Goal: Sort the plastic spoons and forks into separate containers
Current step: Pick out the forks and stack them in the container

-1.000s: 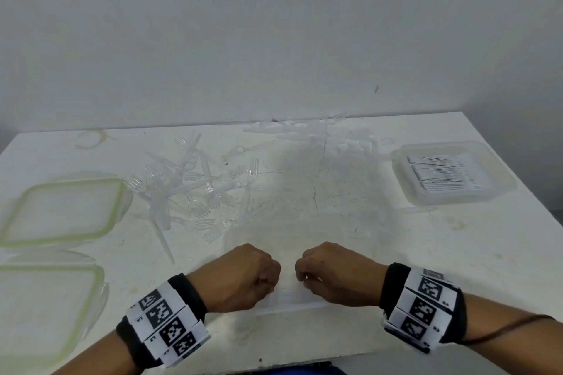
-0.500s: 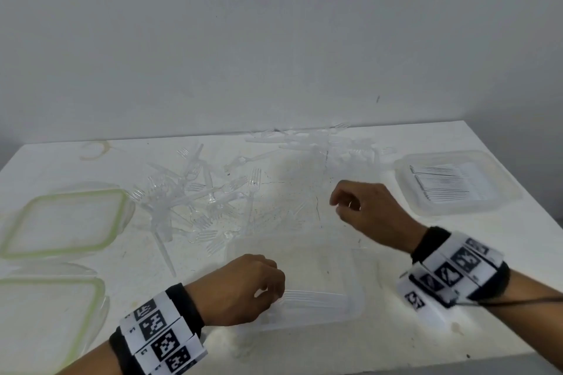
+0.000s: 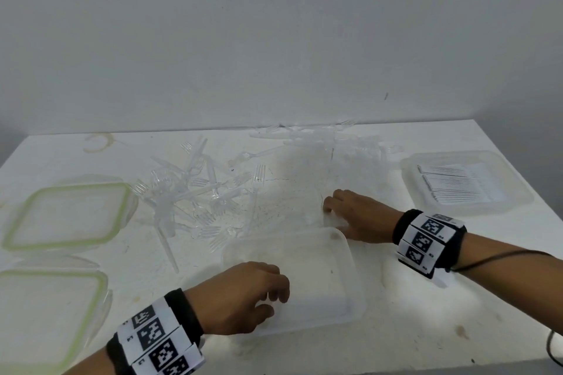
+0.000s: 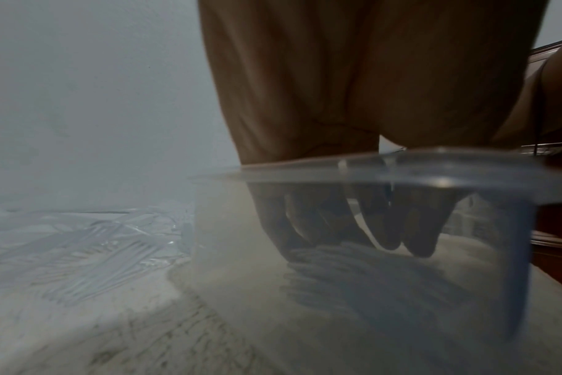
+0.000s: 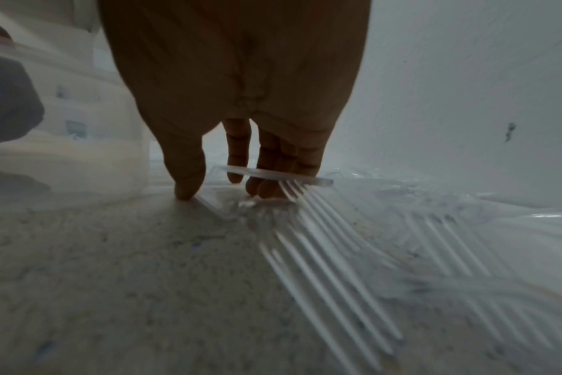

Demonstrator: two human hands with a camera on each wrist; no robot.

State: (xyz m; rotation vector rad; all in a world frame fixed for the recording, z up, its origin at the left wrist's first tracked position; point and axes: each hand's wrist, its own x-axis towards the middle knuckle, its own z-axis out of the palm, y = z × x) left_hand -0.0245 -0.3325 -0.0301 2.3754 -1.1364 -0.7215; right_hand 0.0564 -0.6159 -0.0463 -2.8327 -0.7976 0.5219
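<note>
My left hand (image 3: 274,303) reaches into the clear plastic container (image 3: 350,256) at the table's near edge. In the left wrist view its fingers (image 4: 417,241) point down through the rim onto a blurred stack of clear cutlery (image 4: 353,269) on the container floor. My right hand (image 3: 330,207) is just beyond the container's far right corner. In the right wrist view its thumb tip (image 5: 185,192) touches the table. Its fingers (image 5: 263,189) press on clear forks (image 5: 321,241), and one clear handle (image 5: 273,175) lies across them. A loose pile of forks (image 3: 198,192) lies centre-left.
More clear cutlery (image 3: 320,140) is heaped at the table's far edge by the wall. A clear container with a barcode label (image 3: 466,183) sits at the right. Two green-rimmed containers (image 3: 67,213) (image 3: 45,323) stand at the left. The table's front edge is close below my wrists.
My right hand left the near container, moved away to the right and came down onto forks on the table. My left hand stayed at the container and lowered its fingers inside.
</note>
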